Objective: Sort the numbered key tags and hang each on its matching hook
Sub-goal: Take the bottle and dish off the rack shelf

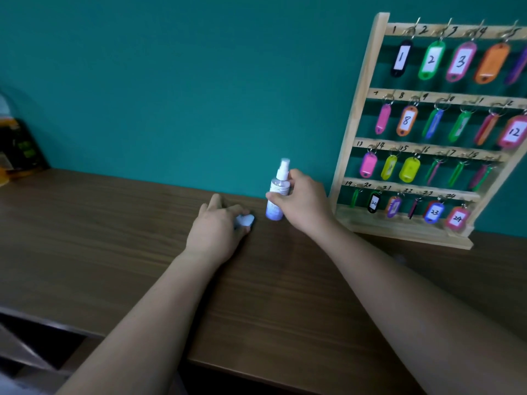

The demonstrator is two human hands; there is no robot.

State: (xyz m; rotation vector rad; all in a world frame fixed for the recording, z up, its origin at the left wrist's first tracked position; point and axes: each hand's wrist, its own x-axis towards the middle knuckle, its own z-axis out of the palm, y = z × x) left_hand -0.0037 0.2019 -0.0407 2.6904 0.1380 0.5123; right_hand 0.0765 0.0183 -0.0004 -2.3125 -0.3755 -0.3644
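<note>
Right fingers grasp spray bottle; left fingers pinch half-hidden white object

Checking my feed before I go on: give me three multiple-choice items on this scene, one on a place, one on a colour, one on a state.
1. Where does the key rack stand?
A. on the table, right of the spray bottle
B. left of the bottle
C. on the floor
2. What colour is the tag marked 2?
A. orange
B. green
C. black
3. What is the right hand doing?
A. lying flat on the table
B. holding the spray bottle
C. hanging a tag
Answers:
1 A: its base sits on the table, right of the bottle.
2 B: a green frame rings the white label.
3 B: its fingers curl round the bottle; the left hand holds a small pale thing.
</note>
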